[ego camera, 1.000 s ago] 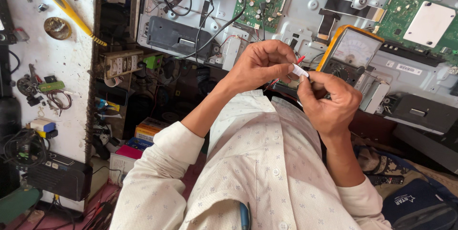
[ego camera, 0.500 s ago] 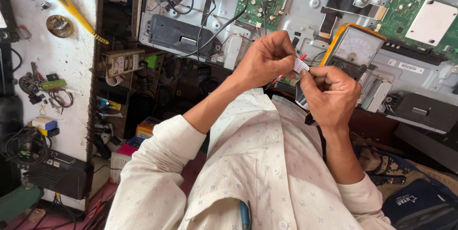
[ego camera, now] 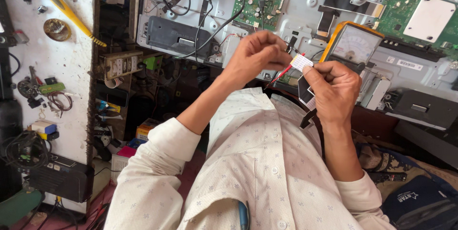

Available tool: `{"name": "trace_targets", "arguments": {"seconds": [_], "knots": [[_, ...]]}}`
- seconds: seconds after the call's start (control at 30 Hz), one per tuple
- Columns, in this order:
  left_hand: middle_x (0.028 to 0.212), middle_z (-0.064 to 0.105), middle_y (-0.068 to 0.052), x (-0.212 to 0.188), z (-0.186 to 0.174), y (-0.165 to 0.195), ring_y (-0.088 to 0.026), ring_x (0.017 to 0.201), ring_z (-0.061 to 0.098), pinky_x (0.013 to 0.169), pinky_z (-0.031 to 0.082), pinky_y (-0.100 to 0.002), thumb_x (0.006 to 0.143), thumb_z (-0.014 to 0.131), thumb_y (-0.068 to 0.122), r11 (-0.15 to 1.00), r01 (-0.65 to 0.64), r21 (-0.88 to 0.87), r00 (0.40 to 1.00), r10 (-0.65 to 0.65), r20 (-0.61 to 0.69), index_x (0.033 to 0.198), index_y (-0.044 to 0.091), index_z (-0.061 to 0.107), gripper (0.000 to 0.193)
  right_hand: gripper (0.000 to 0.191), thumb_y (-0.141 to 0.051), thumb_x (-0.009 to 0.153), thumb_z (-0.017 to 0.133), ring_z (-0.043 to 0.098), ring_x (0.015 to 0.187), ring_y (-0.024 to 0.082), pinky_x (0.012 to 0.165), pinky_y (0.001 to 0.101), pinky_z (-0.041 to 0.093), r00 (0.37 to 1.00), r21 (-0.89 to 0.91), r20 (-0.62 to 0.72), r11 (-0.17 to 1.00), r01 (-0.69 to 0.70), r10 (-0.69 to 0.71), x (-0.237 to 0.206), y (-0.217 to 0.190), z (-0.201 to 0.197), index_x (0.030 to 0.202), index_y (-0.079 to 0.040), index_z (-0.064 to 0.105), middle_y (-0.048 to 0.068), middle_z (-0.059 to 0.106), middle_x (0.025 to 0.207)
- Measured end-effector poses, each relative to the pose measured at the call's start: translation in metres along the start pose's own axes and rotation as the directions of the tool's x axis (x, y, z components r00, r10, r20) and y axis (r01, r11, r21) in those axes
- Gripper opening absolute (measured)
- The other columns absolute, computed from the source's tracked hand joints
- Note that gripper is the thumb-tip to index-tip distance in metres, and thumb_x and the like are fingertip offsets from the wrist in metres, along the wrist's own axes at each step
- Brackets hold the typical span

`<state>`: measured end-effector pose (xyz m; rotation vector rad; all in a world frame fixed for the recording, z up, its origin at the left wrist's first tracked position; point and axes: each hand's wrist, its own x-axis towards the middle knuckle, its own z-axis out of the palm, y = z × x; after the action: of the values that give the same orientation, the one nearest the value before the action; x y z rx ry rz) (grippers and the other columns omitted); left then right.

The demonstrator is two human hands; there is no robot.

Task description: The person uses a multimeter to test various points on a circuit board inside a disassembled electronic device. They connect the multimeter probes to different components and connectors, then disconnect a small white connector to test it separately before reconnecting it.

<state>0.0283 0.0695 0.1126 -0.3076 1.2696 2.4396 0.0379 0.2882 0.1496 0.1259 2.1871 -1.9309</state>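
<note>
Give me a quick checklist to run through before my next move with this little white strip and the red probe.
1. White strip pinched between both hands: ok.
2. Left hand keeps the red probe tip by the strip: ok; actual contact cannot tell.
3. Right hand grip on the strip's end: ok.
4. Yellow meter faces up, dial in sight: ok; needle reading cannot tell.
5. Black lead hanging below the right hand, connected or not: cannot tell.
6. Green circuit board behind the hands, clear of the fingers: ok.
</note>
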Motion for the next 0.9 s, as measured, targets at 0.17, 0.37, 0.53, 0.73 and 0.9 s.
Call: {"name": "trace_targets", "arguments": {"seconds": [0.17, 0.37, 0.53, 0.73, 0.9], "knots": [[0.101, 0.072, -0.012, -0.001, 0.004, -0.015, -0.022, 0.092, 0.077, 0.087, 0.066, -0.038, 0.101, 0.061, 0.009, 0.996, 0.047, -0.082, 0.999, -0.045, 0.031, 0.108, -0.006, 0.066, 0.017, 0.004, 0.001, 0.097, 0.076, 0.060, 0.071, 0.001, 0.064, 0.0167, 0.046, 0.999, 0.040, 0.028, 0.999, -0.029, 0.027, 0.002, 0.008, 0.001, 0.097, 0.003, 0.072, 0.001, 0.071, 0.084], [0.102, 0.073, -0.016, 0.004, 0.003, -0.019, -0.023, 0.090, 0.077, 0.086, 0.064, -0.040, 0.098, 0.059, 0.004, 0.989, 0.069, -0.131, 0.996, -0.061, 0.065, 0.106, -0.006, 0.066, 0.015, 0.003, 0.001, 0.097, 0.075, 0.063, 0.073, 0.002, 0.066, 0.0175, 0.049, 0.996, 0.092, 0.039, 0.992, -0.081, 0.077, 0.004, 0.014, 0.002, 0.096, 0.003, 0.072, 0.003, 0.073, 0.087], [0.103, 0.074, -0.016, 0.001, 0.002, -0.020, -0.024, 0.092, 0.077, 0.086, 0.062, -0.041, 0.098, 0.058, 0.002, 0.968, 0.113, -0.226, 0.993, -0.100, 0.070, 0.105, -0.006, 0.066, 0.014, 0.002, 0.002, 0.097, 0.074, 0.063, 0.074, 0.003, 0.069, 0.0183, 0.050, 0.993, 0.119, 0.048, 0.986, -0.115, 0.110, 0.004, 0.016, 0.000, 0.097, 0.003, 0.073, 0.004, 0.073, 0.088], [0.105, 0.074, -0.017, 0.002, -0.001, -0.026, -0.024, 0.095, 0.076, 0.089, 0.066, -0.041, 0.098, 0.060, 0.001, 0.941, 0.163, -0.295, 0.986, -0.162, 0.031, 0.107, -0.005, 0.067, 0.013, 0.003, 0.002, 0.097, 0.075, 0.063, 0.074, 0.003, 0.068, 0.0184, 0.049, 0.994, 0.125, 0.053, 0.986, -0.106, 0.100, 0.007, 0.020, 0.001, 0.097, 0.003, 0.072, 0.004, 0.073, 0.088], [0.102, 0.073, -0.014, -0.003, -0.003, -0.036, -0.023, 0.090, 0.076, 0.083, 0.062, -0.040, 0.097, 0.068, 0.005, 0.947, 0.156, -0.281, 0.987, -0.161, 0.007, 0.109, -0.003, 0.069, 0.015, 0.009, -0.004, 0.099, 0.077, 0.057, 0.070, 0.001, 0.061, 0.0181, 0.043, 0.997, -0.086, 0.056, 0.995, -0.041, 0.046, 0.005, 0.017, 0.005, 0.097, 0.004, 0.073, 0.000, 0.069, 0.082]]}}
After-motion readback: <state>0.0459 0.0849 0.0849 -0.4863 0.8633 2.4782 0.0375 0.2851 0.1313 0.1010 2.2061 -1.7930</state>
